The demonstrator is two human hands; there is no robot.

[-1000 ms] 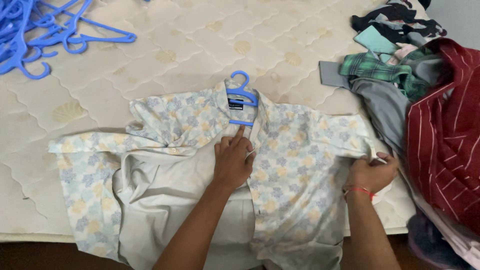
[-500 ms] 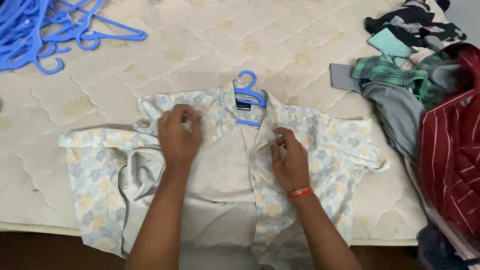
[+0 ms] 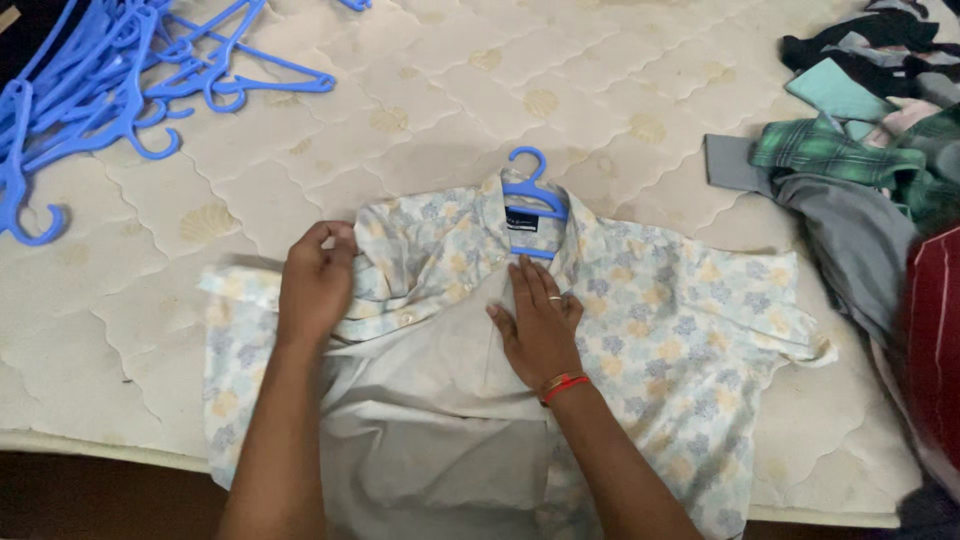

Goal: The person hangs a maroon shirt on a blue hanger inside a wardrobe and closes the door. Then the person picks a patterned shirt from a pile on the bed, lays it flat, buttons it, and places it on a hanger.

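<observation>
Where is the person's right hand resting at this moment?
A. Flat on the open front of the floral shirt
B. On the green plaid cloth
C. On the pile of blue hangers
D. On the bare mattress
A: the right hand lies flat on the floral shirt, just below the blue hanger at the collar.

Pale floral-print short-sleeved cotton shirt [image 3: 640, 330] lying flat, front open, plain lining showing, collar at 12 o'clock over a blue plastic hanger [image 3: 532, 195], hook protruding upward.

Shirt [image 3: 640, 330] on mattress [image 3: 420, 110], hanger pile [image 3: 110, 80] far-left, clothes heap [image 3: 860, 170] right.
</observation>
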